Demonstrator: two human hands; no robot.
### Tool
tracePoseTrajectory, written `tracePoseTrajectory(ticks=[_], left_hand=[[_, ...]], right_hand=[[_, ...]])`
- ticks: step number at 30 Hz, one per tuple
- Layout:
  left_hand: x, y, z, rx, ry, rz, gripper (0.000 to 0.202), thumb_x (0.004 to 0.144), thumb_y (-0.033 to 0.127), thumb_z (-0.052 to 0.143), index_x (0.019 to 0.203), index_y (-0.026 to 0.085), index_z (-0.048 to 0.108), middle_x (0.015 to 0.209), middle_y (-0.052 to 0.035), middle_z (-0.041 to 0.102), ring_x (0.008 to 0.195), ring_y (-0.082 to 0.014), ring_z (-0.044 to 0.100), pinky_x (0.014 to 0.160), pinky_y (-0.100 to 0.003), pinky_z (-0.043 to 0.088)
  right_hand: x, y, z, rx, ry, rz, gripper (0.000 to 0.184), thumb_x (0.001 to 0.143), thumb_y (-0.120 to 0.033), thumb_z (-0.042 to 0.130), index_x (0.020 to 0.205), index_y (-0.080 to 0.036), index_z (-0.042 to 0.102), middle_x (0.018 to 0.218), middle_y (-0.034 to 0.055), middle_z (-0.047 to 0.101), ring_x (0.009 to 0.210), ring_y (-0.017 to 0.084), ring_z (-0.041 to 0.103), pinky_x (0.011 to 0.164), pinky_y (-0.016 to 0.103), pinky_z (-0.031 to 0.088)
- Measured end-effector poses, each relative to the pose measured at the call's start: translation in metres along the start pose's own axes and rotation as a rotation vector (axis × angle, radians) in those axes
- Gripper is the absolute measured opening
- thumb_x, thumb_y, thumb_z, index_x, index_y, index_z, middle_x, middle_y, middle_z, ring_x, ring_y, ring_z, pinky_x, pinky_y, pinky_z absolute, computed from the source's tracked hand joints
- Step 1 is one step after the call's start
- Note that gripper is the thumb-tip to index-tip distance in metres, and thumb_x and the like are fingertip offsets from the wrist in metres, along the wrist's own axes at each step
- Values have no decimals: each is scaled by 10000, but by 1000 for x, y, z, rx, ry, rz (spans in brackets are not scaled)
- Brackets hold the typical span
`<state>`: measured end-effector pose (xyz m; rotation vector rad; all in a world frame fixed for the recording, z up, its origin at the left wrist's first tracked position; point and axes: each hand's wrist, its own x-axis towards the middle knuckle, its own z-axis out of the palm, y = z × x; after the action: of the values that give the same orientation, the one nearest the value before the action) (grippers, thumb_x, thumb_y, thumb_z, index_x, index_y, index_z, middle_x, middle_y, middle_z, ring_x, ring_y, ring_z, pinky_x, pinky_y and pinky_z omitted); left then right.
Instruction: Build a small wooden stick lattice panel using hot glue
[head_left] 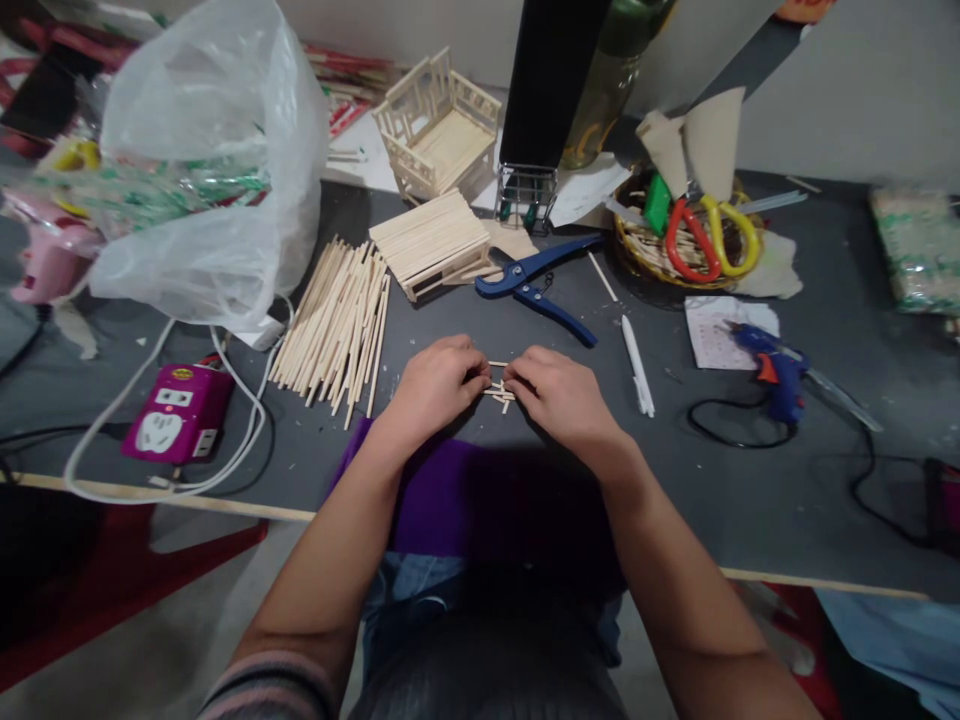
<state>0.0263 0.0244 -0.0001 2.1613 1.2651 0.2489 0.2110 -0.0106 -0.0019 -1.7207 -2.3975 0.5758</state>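
Observation:
My left hand [439, 385] and my right hand [559, 392] meet at the middle of the grey table [465, 470], fingers pinched together on a few short wooden sticks [499, 392] lying between them. A loose pile of long wooden sticks [336, 325] lies just left of my left hand. Behind the hands sits a flat slab of glued sticks [433, 245], and farther back a small stick-built chair [437, 125].
Blue cutters [536, 285] and a white pen [637, 365] lie right of the slab. A blue glue gun [776, 370] with a black cord rests at right. A basket [637, 255] holds scissors [709, 235]. A plastic bag [202, 160] and purple power strip [180, 410] are at left.

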Motion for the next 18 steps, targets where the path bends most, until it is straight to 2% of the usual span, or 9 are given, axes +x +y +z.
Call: tracePoseTrajectory(ticks=[13, 18], left_hand=[[0, 1, -1, 12, -2, -3, 135, 853, 163, 569, 795, 178, 691, 814, -32, 618, 828, -189, 589, 696, -283, 410], [0, 2, -1, 31, -18, -9, 141, 886, 177, 563, 830, 173, 693, 827, -40, 628, 834, -191, 593, 711, -288, 422]], right_hand=[[0, -1, 0, 2, -6, 2, 157, 955, -234, 520, 914, -209, 669, 922, 42, 648, 869, 184, 582, 671, 287, 329], [-1, 0, 0, 53, 7, -51, 177, 975, -253, 502, 976, -221, 676, 935, 36, 644, 869, 168, 571, 679, 276, 333]])
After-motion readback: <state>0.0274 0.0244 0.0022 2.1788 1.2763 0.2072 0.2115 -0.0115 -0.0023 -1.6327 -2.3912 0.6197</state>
